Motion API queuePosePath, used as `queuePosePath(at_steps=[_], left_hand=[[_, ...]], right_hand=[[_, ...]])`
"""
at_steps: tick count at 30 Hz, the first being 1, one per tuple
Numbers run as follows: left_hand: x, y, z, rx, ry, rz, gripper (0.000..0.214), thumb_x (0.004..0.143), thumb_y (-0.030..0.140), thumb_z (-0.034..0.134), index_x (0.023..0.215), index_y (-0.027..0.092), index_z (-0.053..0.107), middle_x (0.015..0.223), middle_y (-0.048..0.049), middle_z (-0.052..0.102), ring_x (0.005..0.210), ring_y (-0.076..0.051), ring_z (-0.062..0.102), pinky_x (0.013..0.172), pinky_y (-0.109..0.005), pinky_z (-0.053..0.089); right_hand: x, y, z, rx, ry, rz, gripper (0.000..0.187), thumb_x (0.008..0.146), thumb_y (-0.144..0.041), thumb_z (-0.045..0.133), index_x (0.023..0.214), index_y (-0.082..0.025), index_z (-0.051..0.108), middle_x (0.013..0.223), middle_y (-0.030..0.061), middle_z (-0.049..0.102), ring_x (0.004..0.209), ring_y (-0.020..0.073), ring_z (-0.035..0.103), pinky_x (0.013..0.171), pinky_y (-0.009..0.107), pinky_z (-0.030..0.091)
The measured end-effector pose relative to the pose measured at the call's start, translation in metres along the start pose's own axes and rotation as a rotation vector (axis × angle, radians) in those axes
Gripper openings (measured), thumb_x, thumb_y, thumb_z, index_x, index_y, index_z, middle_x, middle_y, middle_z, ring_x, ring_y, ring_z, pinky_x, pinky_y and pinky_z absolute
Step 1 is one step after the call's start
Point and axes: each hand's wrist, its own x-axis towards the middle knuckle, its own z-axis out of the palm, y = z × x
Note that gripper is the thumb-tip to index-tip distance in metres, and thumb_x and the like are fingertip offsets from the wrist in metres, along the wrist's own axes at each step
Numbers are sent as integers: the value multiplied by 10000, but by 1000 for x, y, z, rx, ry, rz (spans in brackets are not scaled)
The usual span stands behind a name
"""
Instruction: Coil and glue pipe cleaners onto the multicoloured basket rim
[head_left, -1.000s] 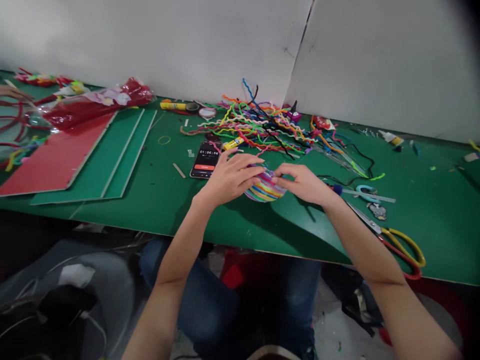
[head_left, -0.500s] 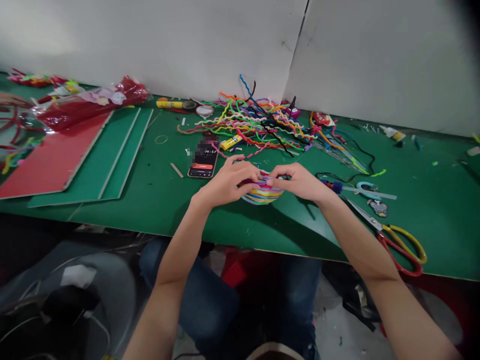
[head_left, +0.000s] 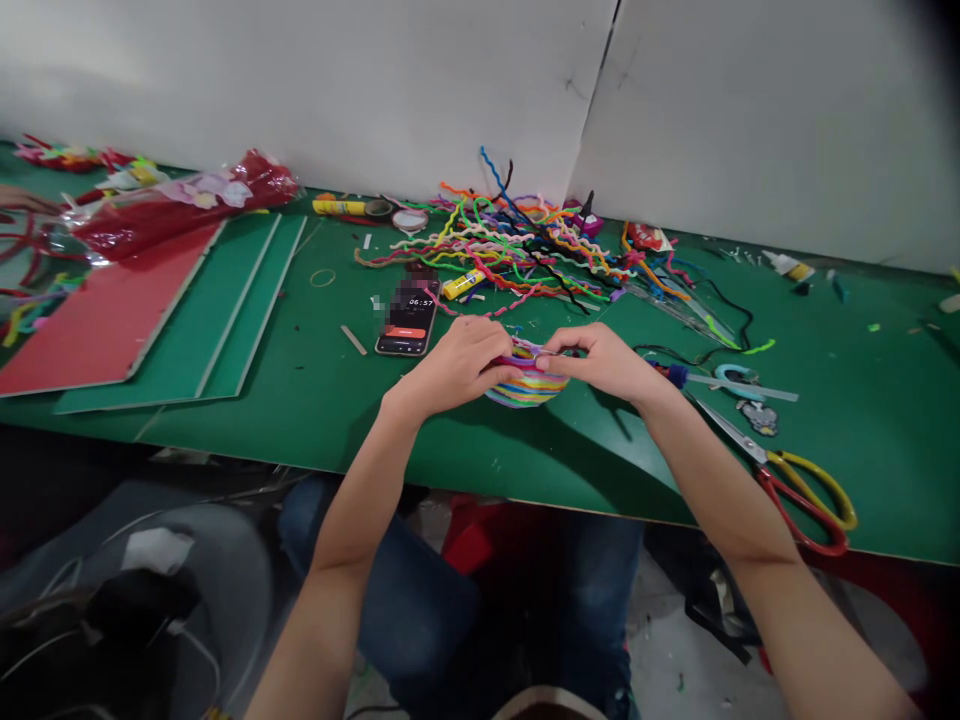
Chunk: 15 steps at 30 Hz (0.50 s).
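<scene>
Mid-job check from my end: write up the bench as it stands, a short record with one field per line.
Left hand: holding the left side of the striped bowl
Right hand: pinched at the bowl's right rim; anything between thumb and finger is too small to tell
Behind bowl: heap of colored fuzzy wires, yellow glue stick
Left of bowl: phone, screen lit
Right of bowl: scissors with red and yellow handles
Far left: red board overlapping green boards
Surface: green table

Grn worktable [head_left: 450, 450] along pale wall [head_left: 300, 80]
Wall: dk seam [head_left: 606, 50], brighter patch upper L. Flr [head_left: 652, 670] gry, w/ scraps.
</scene>
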Motion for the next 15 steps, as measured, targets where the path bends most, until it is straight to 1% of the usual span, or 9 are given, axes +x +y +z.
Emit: queuePosePath(at_steps=[3, 5, 7, 9, 11, 13, 15], left_hand=[[1, 0, -1, -6, 16, -24, 311, 974, 387, 406, 806, 177, 562, 828, -45, 629, 857, -183, 557, 816, -344, 418], [1, -1, 0, -44, 35, -25, 295, 966, 375, 431, 802, 184, 585, 831, -37, 646, 858, -173, 571, 823, -336, 420], [0, -2, 1, -102, 68, -11, 241, 950, 352, 477, 834, 197, 621, 881, -30, 680, 897, -162, 601, 879, -341, 421], [-1, -3, 2, -140, 108, 1, 177, 931, 327, 520, 887, 210, 645, 944, -25, 706, 943, -156, 626, 944, -354, 410], [-2, -3, 2, -156, 132, 17, 144, 917, 310, 541, 918, 217, 650, 970, -22, 717, 957, -154, 638, 960, -359, 409], [-3, -1, 2, -186, 126, 29, 138, 912, 307, 546, 953, 219, 643, 978, -22, 717, 959, -151, 637, 918, -334, 436], [-3, 1, 1, -233, 129, -6, 179, 908, 324, 549, 1027, 209, 617, 1004, -34, 706, 945, -144, 633, 839, -289, 469]], right_hand=[[0, 0, -1, 10, -28, 13, 354, 718, -515, 691, 727, -161, 683, 682, -2, 642, 637, 101, 507, 613, 240, 399], [0, 0, -2, 2, -57, 11, 347, 720, -510, 687, 731, -164, 683, 686, -4, 643, 639, 102, 507, 620, 241, 406], [0, -1, -2, -24, -64, 1, 338, 725, -501, 681, 718, -163, 672, 671, -9, 633, 632, 98, 500, 620, 238, 402], [-1, -1, -3, -59, -40, -12, 334, 735, -494, 669, 711, -161, 658, 667, -8, 626, 632, 97, 498, 620, 236, 397], [-1, -2, -3, -95, -20, -23, 332, 747, -488, 655, 718, -158, 651, 680, -1, 632, 646, 102, 507, 633, 239, 399], [-2, -3, -3, -123, -29, -24, 332, 755, -485, 644, 729, -155, 652, 695, 7, 640, 657, 108, 517, 644, 243, 403], [-2, -2, -3, -134, -38, -19, 347, 756, -497, 637, 741, -150, 657, 706, 14, 646, 659, 112, 522, 648, 247, 404]])
